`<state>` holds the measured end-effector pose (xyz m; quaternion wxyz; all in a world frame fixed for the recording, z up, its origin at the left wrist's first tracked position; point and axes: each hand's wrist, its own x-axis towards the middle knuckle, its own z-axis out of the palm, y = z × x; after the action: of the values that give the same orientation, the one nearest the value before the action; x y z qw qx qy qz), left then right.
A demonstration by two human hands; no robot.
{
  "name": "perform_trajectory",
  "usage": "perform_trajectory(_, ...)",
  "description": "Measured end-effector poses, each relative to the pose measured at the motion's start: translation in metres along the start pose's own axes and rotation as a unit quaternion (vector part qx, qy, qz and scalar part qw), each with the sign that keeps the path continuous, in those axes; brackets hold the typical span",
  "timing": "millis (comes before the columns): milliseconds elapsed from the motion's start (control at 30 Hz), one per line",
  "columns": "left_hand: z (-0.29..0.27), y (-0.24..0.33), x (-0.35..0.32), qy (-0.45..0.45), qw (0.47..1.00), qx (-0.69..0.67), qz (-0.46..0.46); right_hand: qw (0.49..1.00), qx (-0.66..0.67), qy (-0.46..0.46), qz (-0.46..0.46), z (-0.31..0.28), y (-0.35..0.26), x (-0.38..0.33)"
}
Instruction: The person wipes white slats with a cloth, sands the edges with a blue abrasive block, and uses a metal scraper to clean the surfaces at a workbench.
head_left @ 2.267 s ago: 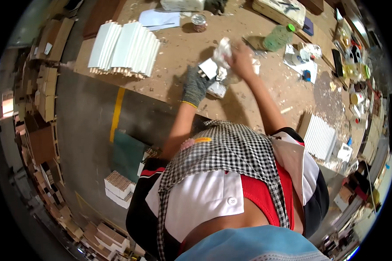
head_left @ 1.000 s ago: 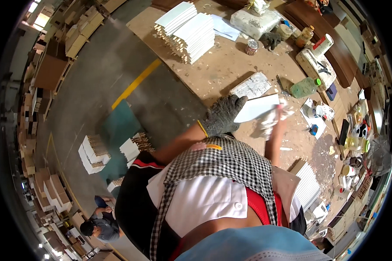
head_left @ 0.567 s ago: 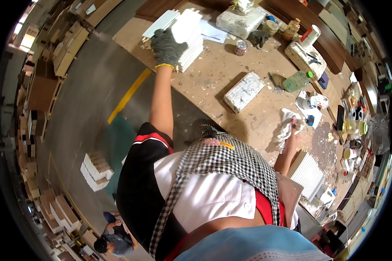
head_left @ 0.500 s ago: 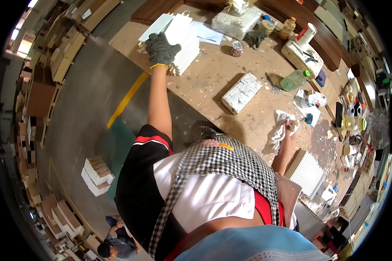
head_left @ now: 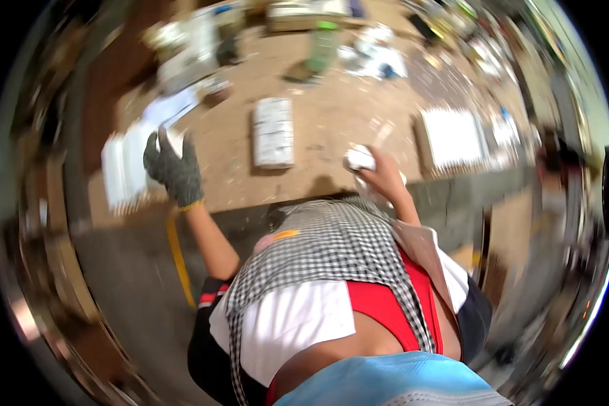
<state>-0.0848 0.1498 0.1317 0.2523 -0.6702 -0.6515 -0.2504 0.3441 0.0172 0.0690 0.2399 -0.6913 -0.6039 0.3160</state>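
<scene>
My left hand (head_left: 174, 169), in a dark grey knit glove with a yellow cuff, is raised at the right side of a stack of white slats or panels (head_left: 120, 172). Its fingers are spread, and I see nothing held in them. My bare right hand (head_left: 387, 177) is closed around a crumpled white cloth (head_left: 359, 158) above the table's near edge. Between both hands lies a whitish, paint-crusted block (head_left: 273, 132) on the brown worktable (head_left: 230, 177). The picture is blurred by motion.
A second white stack (head_left: 452, 138) lies at the right near edge. Toward the back are a green-capped bottle (head_left: 322, 47), papers (head_left: 171, 107), a small can (head_left: 216, 89) and a large whitish block (head_left: 188, 57). Jars and tools crowd the far right.
My view has swung to the right, so the table now lies straight ahead. My left hand has come off the top of the white stack. The cloth stays in my right hand.
</scene>
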Motion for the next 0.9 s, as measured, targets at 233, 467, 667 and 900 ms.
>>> perform_trajectory(233,0.084,0.179,-0.051,-0.246,0.834,-0.462,0.174,0.927,-0.182,0.2,0.259,-0.028,0.072,-0.019)
perform_trajectory(467,0.098,0.309,-0.097,-0.391,0.63,-0.611,0.278,0.882,-0.207,0.227,0.357,-0.001,0.146,-0.02)
perform_trajectory(667,0.203,0.397,-0.171,-0.225,0.66,-0.495,0.519,0.906,-0.253,0.21,0.268,0.007,0.12,-0.02)
perform_trajectory(900,0.133,0.511,-0.114,-0.755,0.465,-0.459,-0.05,0.94,-0.17,0.201,0.216,-0.021,0.164,-0.033)
